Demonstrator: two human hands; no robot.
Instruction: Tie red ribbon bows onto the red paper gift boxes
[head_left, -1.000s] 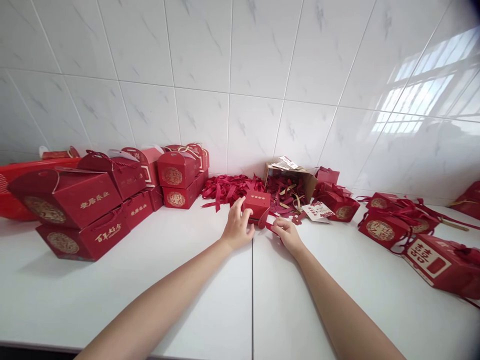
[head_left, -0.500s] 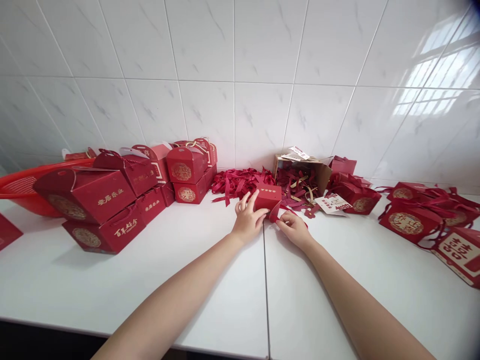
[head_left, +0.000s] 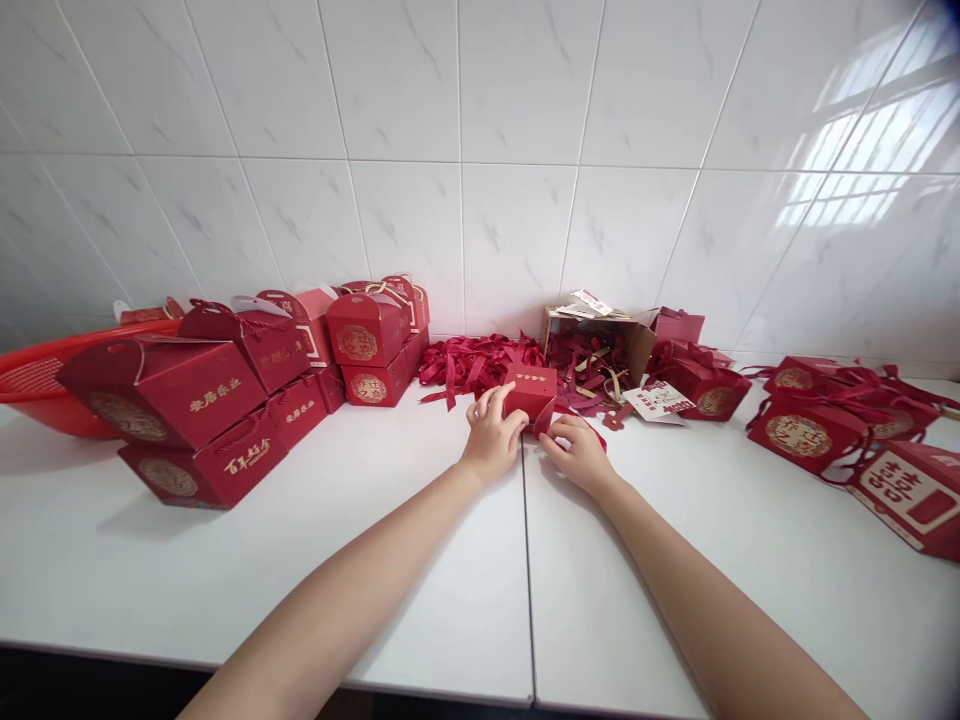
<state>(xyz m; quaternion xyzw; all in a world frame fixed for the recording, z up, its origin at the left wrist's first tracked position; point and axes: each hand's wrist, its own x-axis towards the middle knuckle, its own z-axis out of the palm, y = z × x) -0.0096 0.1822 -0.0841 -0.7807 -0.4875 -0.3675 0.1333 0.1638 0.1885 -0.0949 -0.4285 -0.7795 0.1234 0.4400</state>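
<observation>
A small red gift box (head_left: pixel 532 389) with gold lettering stands on the white table (head_left: pixel 420 560), just in front of a pile of red ribbons (head_left: pixel 469 362). My left hand (head_left: pixel 491 437) grips the box's left side, fingers wrapped on its top edge. My right hand (head_left: pixel 576 450) pinches a red flap or ribbon at the box's lower right corner; what exactly it holds is partly hidden by the fingers.
Stacked red gift boxes (head_left: pixel 217 400) fill the left side, next to a red basket (head_left: pixel 45 385). An open cardboard carton (head_left: pixel 600 345) full of ribbons lies tipped behind the hands. More red boxes (head_left: pixel 825 425) lie at the right. A tiled wall (head_left: pixel 480 150) closes the back.
The view has shifted slightly. Both hands stayed on the small box, and the box has been turned a little and set squarer on the table.
</observation>
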